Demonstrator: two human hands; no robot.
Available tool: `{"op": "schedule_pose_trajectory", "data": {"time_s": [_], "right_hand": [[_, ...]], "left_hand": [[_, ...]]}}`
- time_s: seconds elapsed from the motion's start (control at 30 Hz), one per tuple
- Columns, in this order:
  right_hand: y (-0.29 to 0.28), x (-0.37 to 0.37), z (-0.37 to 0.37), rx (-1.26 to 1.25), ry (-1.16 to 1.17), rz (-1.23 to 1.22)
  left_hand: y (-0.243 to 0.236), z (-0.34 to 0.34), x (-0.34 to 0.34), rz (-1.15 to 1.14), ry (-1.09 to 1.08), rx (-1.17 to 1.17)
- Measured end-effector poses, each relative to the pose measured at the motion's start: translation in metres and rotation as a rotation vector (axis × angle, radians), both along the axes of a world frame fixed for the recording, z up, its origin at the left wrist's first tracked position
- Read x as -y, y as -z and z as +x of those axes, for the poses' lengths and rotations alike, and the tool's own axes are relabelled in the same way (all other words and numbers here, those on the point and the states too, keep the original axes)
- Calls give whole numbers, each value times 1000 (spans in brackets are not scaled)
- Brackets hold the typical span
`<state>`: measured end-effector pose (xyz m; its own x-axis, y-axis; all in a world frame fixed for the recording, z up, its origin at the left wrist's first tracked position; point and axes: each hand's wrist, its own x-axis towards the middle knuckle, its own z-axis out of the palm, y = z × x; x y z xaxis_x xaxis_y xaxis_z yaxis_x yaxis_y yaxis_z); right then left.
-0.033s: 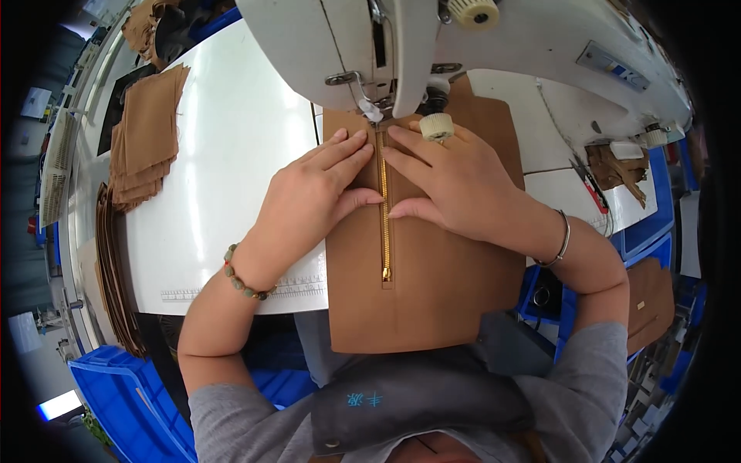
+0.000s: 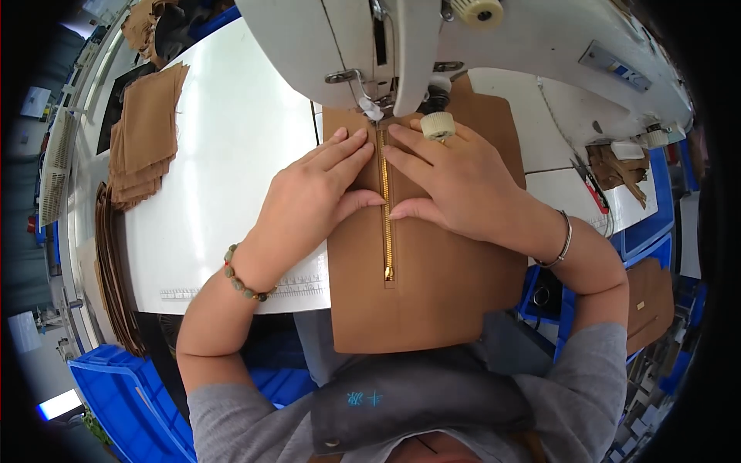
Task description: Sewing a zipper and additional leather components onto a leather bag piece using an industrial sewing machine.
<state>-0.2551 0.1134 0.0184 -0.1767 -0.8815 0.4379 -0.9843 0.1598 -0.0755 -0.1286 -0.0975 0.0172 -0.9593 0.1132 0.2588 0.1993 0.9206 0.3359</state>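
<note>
A flat brown leather-like panel lies under the head of a white sewing machine, its near end hanging past the table edge. A gold-toothed zipper runs lengthwise in a slot in it, the slider near the close end. My left hand rests flat on the panel left of the zipper, fingers stretched toward the presser foot. On the other side my right hand lies with fingers spread, partly behind a cream knob. Both thumbs point in at the zipper. The needle tip is hard to make out.
Stacked brown pieces lie at the table's left, with more panels hanging over its edge. Red-handled snips and brown scraps sit at right. A printed ruler marks the front edge. Blue bins stand below.
The panel's near end and the zipper's slider end have swung slightly to the right. Both hands keep almost the same place and pose.
</note>
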Motion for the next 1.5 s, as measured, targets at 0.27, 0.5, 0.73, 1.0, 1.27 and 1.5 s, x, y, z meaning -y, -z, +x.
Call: {"op": "schedule_pose_trajectory", "data": {"time_s": [0.27, 0.5, 0.73, 1.0, 1.27, 1.5], "right_hand": [[6, -4, -9, 49, -26, 137], [-1, -4, -10, -80, 103, 122], [2, -1, -11, -50, 101, 88], [8, -4, -9, 5, 45, 125], [4, -3, -9, -22, 37, 141], [3, -7, -7, -33, 20, 87]], "left_hand": [[-2, 2, -10, -85, -21, 19], [-3, 2, -9, -190, -7, -60], [1, 2, -10, -92, -32, -62], [4, 2, -9, -118, -5, -83], [3, 0, -9, -166, -9, -105], [3, -1, -9, -170, -10, -116]]}}
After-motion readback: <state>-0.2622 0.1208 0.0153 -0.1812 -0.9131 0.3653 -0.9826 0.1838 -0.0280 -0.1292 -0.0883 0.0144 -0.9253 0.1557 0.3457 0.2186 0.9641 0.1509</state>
